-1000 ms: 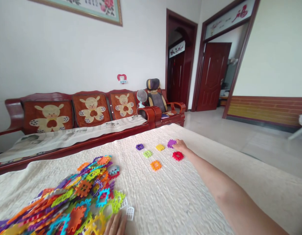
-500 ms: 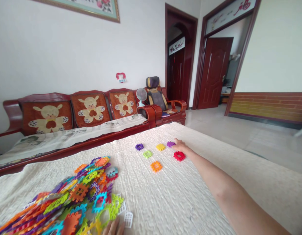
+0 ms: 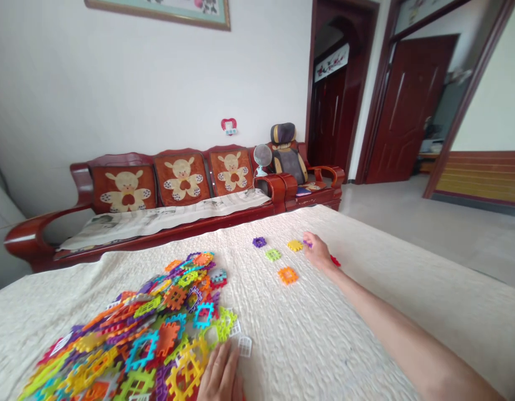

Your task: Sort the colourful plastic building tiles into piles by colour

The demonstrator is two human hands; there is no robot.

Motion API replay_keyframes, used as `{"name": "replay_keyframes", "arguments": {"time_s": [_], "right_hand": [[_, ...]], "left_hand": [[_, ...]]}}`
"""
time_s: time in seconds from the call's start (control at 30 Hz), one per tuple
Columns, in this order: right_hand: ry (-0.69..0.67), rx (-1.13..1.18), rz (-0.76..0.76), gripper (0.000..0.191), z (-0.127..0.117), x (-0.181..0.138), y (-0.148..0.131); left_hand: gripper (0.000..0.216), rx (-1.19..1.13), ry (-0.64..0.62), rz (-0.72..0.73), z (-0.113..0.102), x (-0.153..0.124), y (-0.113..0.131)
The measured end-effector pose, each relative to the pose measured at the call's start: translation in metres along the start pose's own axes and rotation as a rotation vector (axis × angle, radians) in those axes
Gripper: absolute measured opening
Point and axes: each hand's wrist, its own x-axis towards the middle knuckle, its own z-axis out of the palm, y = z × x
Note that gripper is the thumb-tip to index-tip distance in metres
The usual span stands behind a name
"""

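Pile of pieces (image 3: 173, 298) beside left hand (image 3: 219, 372); right hand (image 3: 319, 253) at purple piece (image 3: 308, 243) (mostly hidden); cannot tell either grip.

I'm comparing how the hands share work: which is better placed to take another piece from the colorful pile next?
Likely the left hand: it lies at the edge of the colorful pile. The right hand is farther off, at a purple piece beside the yellow piece.

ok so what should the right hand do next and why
Probably settle the purple toothed tile flat beside the yellow toothed tile: the right hand covers most of it, its grip unclear, while the green tile and orange tile lie flat on the quilted cloth nearby.
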Motion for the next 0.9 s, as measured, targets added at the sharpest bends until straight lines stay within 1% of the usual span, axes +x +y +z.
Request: {"name": "replay_keyframes", "arguments": {"time_s": [0.03,0.07,0.1,0.13,0.2,0.23,0.3,0.33,0.4,0.5,0.67,0.9], "right_hand": [[-0.025,0.057,-0.073,0.045,0.008,-0.018,-0.016],[-0.065,0.209,-0.204,0.043,0.019,-0.037,-0.034],[-0.119,0.344,-0.289,0.039,0.03,-0.057,-0.053],[-0.206,0.435,-0.351,0.037,0.042,-0.076,-0.071],[-0.352,0.513,-0.391,0.037,0.064,-0.11,-0.104],[-0.4,0.517,-0.392,0.037,0.073,-0.124,-0.117],[-0.42,0.494,-0.376,0.037,0.087,-0.143,-0.135],[-0.4,0.48,-0.381,0.037,0.091,-0.15,-0.139],[-0.341,0.462,-0.43,0.037,0.095,-0.157,-0.142],[-0.293,0.453,-0.515,0.037,0.095,-0.159,-0.139],[-0.263,0.44,-0.55,0.037,0.094,-0.158,-0.137],[-0.246,0.439,-0.616,0.036,0.101,-0.156,-0.134]], "left_hand": [[0.052,-0.022,-0.031,-0.005,-0.009,0.004,0.004],[0.05,-0.046,-0.071,-0.005,-0.019,0.008,0.008],[0.049,-0.072,-0.095,-0.001,-0.029,0.012,0.012],[0.049,-0.094,-0.131,-0.008,-0.039,0.017,0.017],[0.053,-0.157,-0.238,-0.009,-0.059,0.027,0.026],[0.055,-0.199,-0.33,0.0,-0.068,0.031,0.03],[0.052,-0.278,-0.523,-0.019,-0.081,0.04,0.037],[0.048,-0.298,-0.574,-0.055,-0.086,0.044,0.041],[0.04,-0.304,-0.602,-0.122,-0.09,0.048,0.044],[0.035,-0.235,-0.56,-0.178,-0.087,0.051,0.042],[0.034,-0.043,-0.494,-0.285,-0.077,0.055,0.022],[0.029,0.032,-0.477,-0.256,-0.06,0.074,-0.007]]}}
